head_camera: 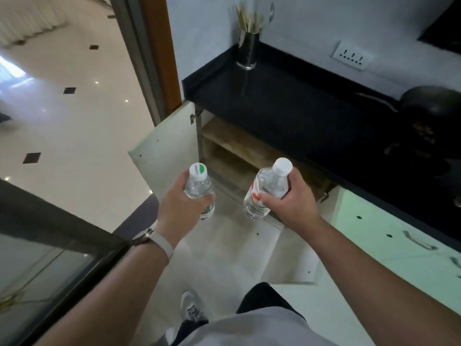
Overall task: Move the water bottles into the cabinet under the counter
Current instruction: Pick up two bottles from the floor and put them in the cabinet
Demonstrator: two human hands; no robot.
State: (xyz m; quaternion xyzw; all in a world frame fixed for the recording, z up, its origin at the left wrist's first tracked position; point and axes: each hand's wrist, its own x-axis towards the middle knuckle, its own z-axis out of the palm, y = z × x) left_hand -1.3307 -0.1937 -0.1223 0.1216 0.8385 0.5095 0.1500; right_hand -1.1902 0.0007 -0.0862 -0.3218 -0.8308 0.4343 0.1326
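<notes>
Open cabinet under counter; before it, green-capped bottle gripped in left hand, white-capped bottle in right hand.

A shiny metal utensil holder stands upright in the back corner by the pale wall. A bunch of pale sticks fans out of its top, with a metal spoon poking up beside them. Further right, a white socket plate sits on the wall. Near the right edge rests a dark wok, its long handle pointing left. Beyond the wooden door frame, a glossy cream tiled floor spreads out, dotted with small black diamond insets. A dark-framed glass panel fills the lower left, and a pale curtain hangs at the far top left.
</notes>
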